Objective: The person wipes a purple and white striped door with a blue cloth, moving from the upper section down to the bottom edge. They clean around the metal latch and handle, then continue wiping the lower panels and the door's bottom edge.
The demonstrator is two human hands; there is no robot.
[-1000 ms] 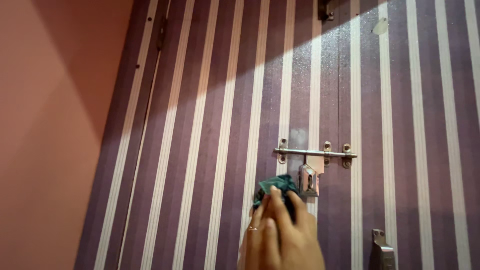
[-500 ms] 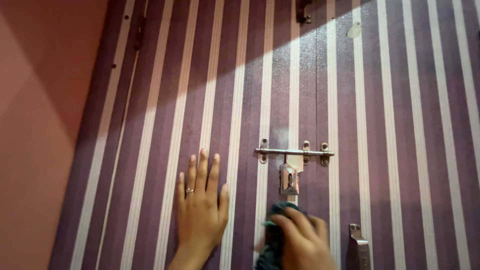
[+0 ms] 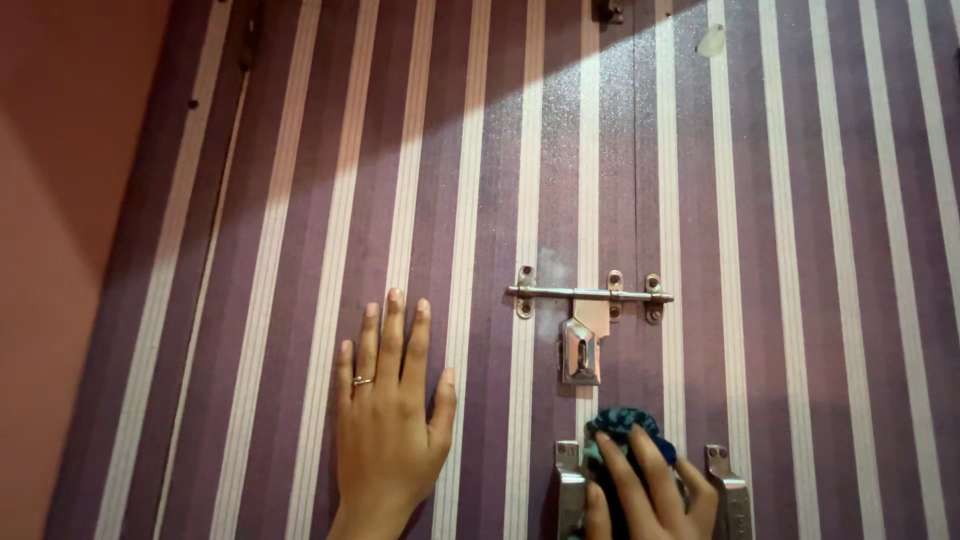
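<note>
Our right hand (image 3: pixel 645 490) has its fingers (image 3: pixel 642 462) curled and clamped on a crumpled teal cloth (image 3: pixel 615 425), pressing it against the door just below the steel sliding bolt latch (image 3: pixel 588 297) — between two steel handle brackets (image 3: pixel 568 480). Our left hand (image 3: pixel 388 410) lies flat to the left of that latch, fingers spread and straight, a thin ring (image 3: pixel 362 380) on one. We judge the wiping of the handle area to be in hand; the next move calls for firm rubbing around each bracket. Counted: one cloth, one latch, two brackets, one ring, one purple door with pale stripes (image 3: pixel 450 150) — the pink wall (image 3: pixel 60 250) lies far left of the latch.
</note>
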